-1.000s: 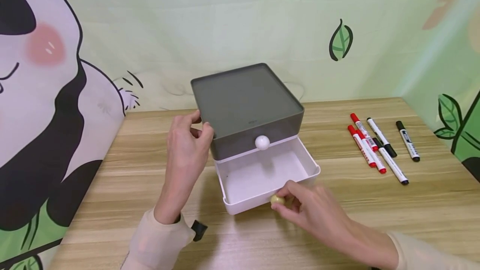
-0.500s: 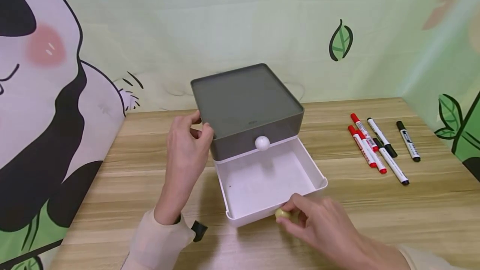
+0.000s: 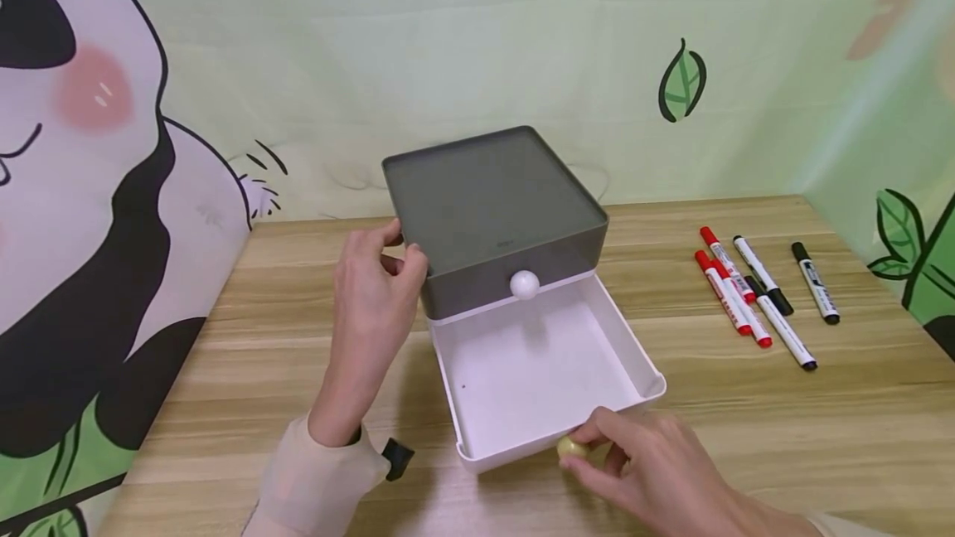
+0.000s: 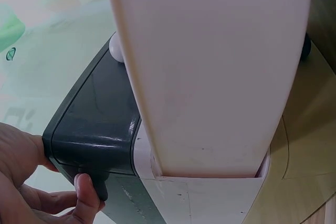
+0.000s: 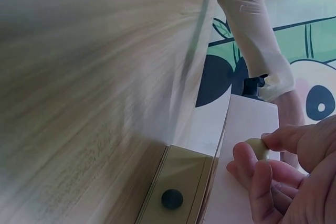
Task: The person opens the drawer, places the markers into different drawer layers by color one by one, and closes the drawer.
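Slid white plastic drawer outward — gripping round yellowish knob with right fingers, square dark-grey box with left fingers

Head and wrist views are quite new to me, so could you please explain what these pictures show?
There is no machine here, only a person's left hand and right hand. One picture comes from a head-worn camera looking forward and down; the other two come from cameras on the wrists. On the wooden table stands a drawer unit with a dark gray top; to its right lie three red-capped markers and three black-capped ones. The left hand grips the unit's left side. The right hand pinches the pale yellow knob of the open white drawer.
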`<state>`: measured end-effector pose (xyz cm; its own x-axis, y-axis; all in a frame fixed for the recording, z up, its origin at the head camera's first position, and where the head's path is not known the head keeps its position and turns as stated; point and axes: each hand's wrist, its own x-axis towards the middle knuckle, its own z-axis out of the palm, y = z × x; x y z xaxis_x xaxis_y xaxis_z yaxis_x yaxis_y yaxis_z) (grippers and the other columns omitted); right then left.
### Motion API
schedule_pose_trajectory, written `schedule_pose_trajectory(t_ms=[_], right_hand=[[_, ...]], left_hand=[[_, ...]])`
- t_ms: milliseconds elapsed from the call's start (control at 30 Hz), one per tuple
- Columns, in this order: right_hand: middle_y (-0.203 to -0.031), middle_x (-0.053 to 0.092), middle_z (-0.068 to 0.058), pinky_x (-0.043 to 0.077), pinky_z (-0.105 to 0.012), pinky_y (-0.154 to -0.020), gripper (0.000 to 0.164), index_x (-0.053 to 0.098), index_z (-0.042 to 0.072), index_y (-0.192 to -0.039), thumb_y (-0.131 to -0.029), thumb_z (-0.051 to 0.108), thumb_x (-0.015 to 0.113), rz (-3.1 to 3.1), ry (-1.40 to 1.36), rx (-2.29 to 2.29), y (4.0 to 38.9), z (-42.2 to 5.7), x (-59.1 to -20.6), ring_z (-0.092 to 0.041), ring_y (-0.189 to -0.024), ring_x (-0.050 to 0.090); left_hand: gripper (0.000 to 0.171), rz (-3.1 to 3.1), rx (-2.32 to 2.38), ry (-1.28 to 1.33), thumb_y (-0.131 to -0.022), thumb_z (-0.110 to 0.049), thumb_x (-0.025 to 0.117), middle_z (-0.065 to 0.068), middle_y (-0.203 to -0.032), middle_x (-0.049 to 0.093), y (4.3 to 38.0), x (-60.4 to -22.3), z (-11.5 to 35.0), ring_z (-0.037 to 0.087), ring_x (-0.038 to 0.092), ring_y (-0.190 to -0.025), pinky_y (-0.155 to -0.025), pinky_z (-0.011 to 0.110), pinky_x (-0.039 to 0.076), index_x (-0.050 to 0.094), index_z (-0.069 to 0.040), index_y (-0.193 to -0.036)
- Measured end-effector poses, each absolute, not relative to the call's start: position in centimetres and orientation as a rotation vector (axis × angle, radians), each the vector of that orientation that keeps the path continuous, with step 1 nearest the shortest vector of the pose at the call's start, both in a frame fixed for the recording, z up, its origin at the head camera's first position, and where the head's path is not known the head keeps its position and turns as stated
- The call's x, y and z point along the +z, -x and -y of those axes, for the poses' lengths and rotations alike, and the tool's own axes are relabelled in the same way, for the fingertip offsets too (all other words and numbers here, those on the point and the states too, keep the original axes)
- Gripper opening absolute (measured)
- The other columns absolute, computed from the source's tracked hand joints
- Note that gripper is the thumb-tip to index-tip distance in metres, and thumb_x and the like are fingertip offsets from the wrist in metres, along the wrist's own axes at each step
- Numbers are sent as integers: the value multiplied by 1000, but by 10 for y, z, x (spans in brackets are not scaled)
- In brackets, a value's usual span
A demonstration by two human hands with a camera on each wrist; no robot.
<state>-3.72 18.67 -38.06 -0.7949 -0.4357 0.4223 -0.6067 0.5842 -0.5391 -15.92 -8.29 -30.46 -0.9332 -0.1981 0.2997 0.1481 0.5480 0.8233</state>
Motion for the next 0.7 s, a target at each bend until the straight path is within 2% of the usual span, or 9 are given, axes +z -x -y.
schedule_pose_trajectory(t_ms=[167, 500, 700], right_hand=[[-76, 70, 19, 40, -8, -52, 14, 72, 23, -92, -86, 23, 84, 2577, -883, 999, 32, -190, -383, 14, -61, 49], [-74, 68, 22, 37, -7, -50, 18, 70, 24, -91, -83, 25, 87, 2603, -870, 968, 22, -194, -388, 18, -61, 47], [-74, 68, 23, 37, -7, -50, 16, 70, 24, -92, -87, 31, 84, 2593, -872, 945, 21, -195, -389, 18, -62, 48]], left_hand=[[45, 2428, -1342, -38, -95, -15, 59, 13, -120, 62, 159, -304, 82, 23, 63, -86, -71, 34, 51, 65, 3, -136], [45, 2428, -1352, -40, -94, -14, 58, 14, -121, 62, 159, -304, 83, 25, 63, -86, -71, 34, 51, 64, 3, -136], [46, 2431, -1352, -40, -95, -15, 59, 13, -121, 61, 159, -303, 83, 24, 63, -86, -72, 35, 51, 64, 3, -137]])
